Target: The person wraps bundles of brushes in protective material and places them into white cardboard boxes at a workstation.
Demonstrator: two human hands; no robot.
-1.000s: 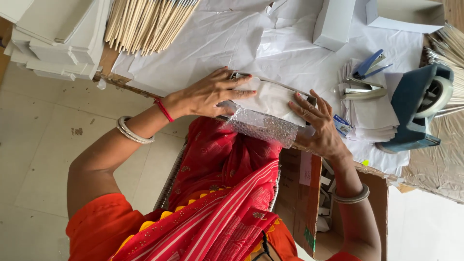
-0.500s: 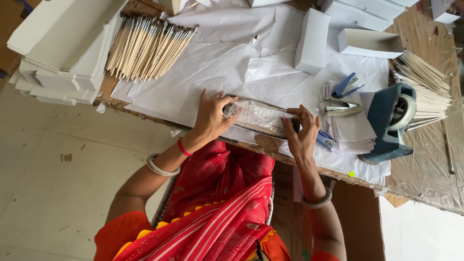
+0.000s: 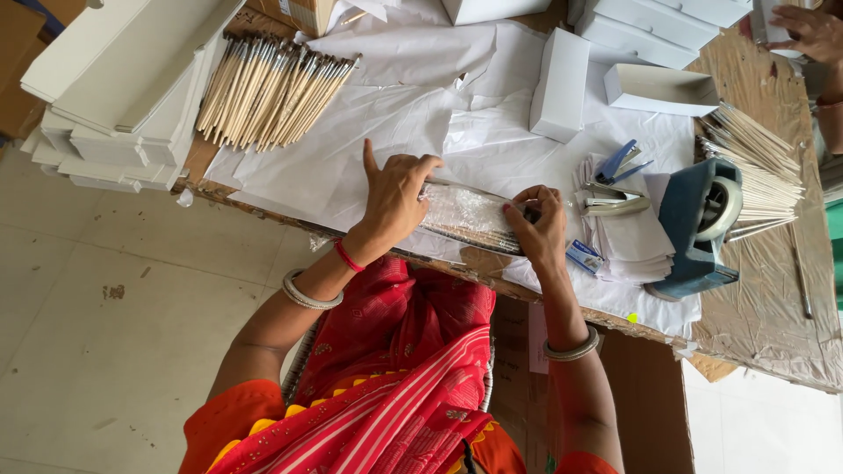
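Observation:
A clear plastic packet (image 3: pixel 470 218) with thin dark sticks inside lies on the white paper at the table's near edge. My left hand (image 3: pixel 397 195) presses on its left end, index finger pointing away from me. My right hand (image 3: pixel 536 226) pinches its right end with fingers curled. Both wrists carry bangles; a red thread is on the left wrist. My red and orange clothing fills the bottom of the view.
A pile of wooden-handled brushes (image 3: pixel 268 88) lies far left beside stacked white boxes (image 3: pixel 114 96). A stapler (image 3: pixel 610 204), paper slips (image 3: pixel 632 241), blue tape dispenser (image 3: pixel 702 224) and more sticks (image 3: pixel 755 175) sit right. White boxes (image 3: pixel 562 83) stand behind. Another person's hand (image 3: pixel 803 31) is at top right.
Both hands carried the packet from above my lap forward onto the table edge and laid it flat. The view tilted up, showing more of the table.

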